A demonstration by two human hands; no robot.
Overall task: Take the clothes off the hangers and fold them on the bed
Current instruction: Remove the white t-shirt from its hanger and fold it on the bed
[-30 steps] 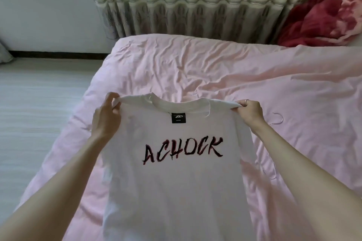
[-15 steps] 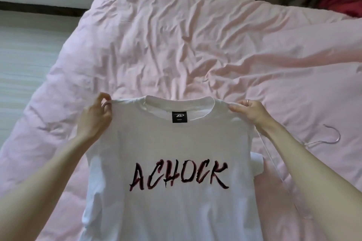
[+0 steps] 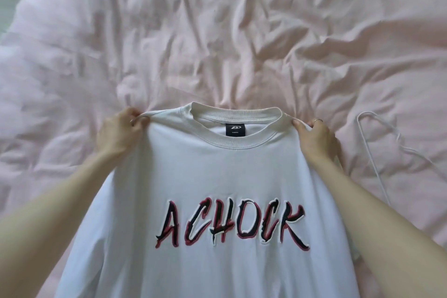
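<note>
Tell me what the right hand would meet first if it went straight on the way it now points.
Likely only the pink bedsheet. The right hand, gripping the white T-shirt shoulder, points up the bed; the hanger lies off to its right. Depth is unclear.

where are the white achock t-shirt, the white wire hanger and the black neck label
white ACHOCK t-shirt [image 3: 212,176]: head view, on the chest above the lettering
white wire hanger [image 3: 362,117]: head view, on the bend at its top left
black neck label [image 3: 235,130]: head view, on the label's middle

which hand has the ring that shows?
The right hand, pinching the white T-shirt at its shoulder: a thin band shows on one finger. The left hand, gripping the other shoulder, shows no clear ring.
</note>
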